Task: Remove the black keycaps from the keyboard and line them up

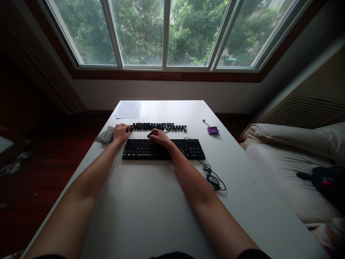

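Black keycap (149, 135) pinched in my right hand (159, 137), over the back edge of the keyboard (185, 149). Left hand (120, 132) curled at the left end of the keycap row (159, 126); can't tell its grip.

keycap row (158, 126) behind kbd (163, 149), cloth (105, 136) L of row, paper (128, 109) behind cloth, cable (212, 178) R-front of kbd

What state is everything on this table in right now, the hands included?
keyboard: flat on the table, under the right hand.
keycap rows: loose, lined up behind the keyboard.
right hand: pinching a small dark piece.
left hand: at the rows' left end, grip unclear.
cable: loosely coiled.
grey cloth: crumpled.
paper: lying flat.
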